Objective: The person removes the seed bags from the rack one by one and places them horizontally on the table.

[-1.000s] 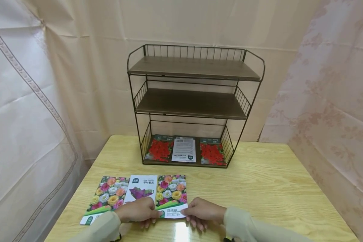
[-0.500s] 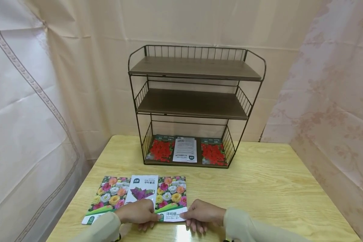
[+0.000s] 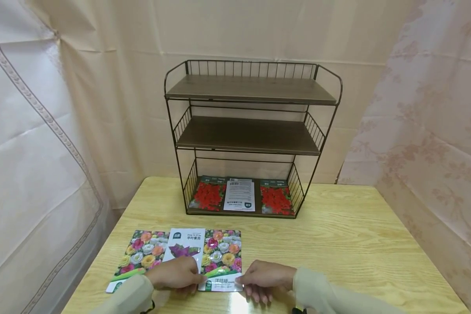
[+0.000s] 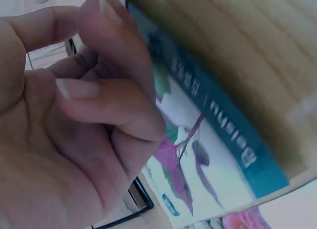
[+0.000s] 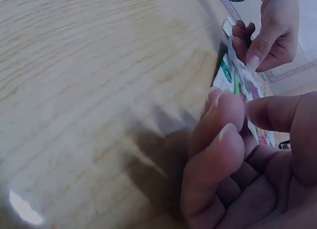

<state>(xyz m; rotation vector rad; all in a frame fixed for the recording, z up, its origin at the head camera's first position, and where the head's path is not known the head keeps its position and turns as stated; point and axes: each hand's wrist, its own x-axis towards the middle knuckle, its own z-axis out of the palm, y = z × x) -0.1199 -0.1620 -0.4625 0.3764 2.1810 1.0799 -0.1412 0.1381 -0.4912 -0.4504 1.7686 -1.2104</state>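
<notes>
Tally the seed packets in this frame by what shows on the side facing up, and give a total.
Mixed-colour flower packets: 2, at and, on the table.
Purple-leaf packet: 1.
Red flower packets: 2, at and, on the bottom shelf.
White printed-text packet: 1.
Total: 6

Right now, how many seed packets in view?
6. Three lie on the wire shelf rack's bottom tier: left, middle, right. Three on the table: left, middle, right. Stacked ones could hide.

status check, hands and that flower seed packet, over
Left hand and right hand each pinch a near corner of the right flower packet. Packet near edge lifted off the table. Purple-leaf packet lies alongside, edges touching or overlapping.
</notes>
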